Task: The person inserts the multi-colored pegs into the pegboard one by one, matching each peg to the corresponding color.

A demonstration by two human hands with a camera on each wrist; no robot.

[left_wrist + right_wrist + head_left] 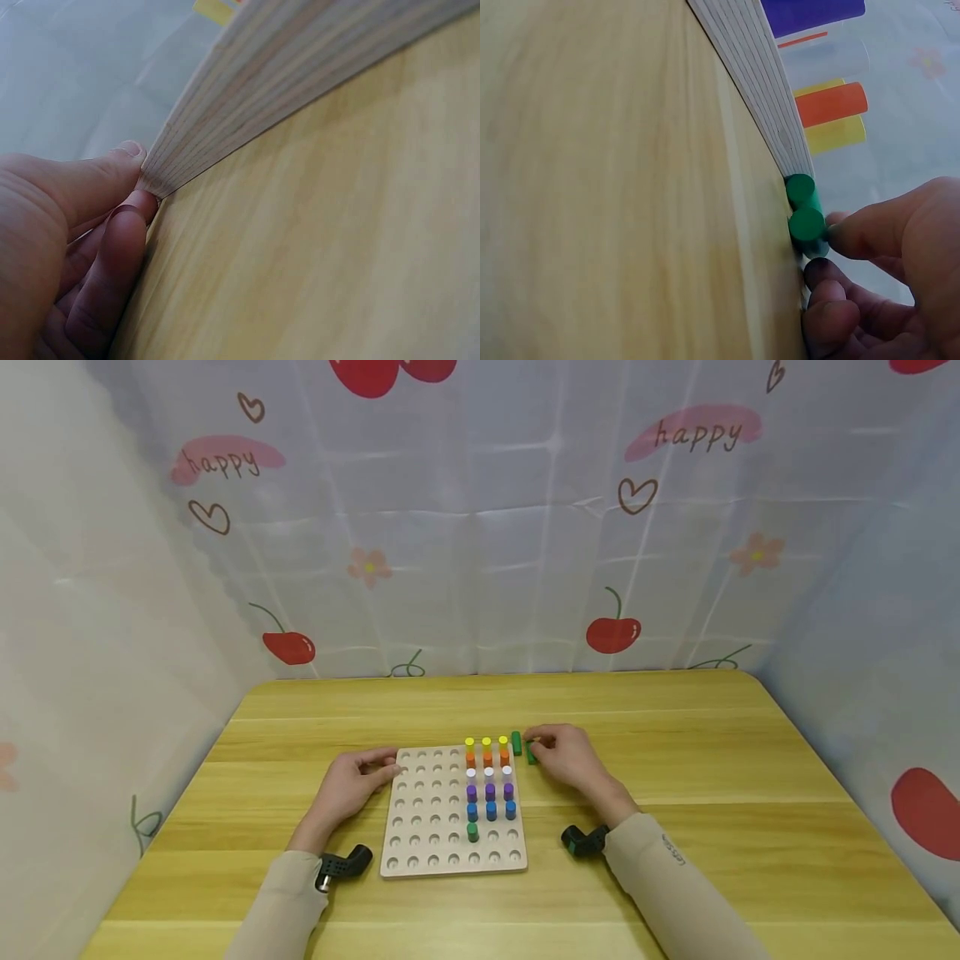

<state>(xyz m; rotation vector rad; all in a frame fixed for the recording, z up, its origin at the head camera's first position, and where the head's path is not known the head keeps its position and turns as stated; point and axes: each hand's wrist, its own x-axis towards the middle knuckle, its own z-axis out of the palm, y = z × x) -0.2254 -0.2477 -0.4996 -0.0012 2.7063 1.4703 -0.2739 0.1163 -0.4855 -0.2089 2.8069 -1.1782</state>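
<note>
A wooden pegboard lies flat on the table, with rows of round holes. At its upper left corner my left hand grips the edge, thumb on top and fingers against the side. Beyond the board's upper right corner, two green pegs lie on the table side by side. My right hand pinches the nearer green peg between thumb and fingers; the other green peg lies next to the board. One green peg stands upright in a hole.
Upright in the board's right columns are yellow pegs, orange pegs, white pegs, purple pegs and blue pegs, three of each. A patterned curtain hangs behind the wooden table.
</note>
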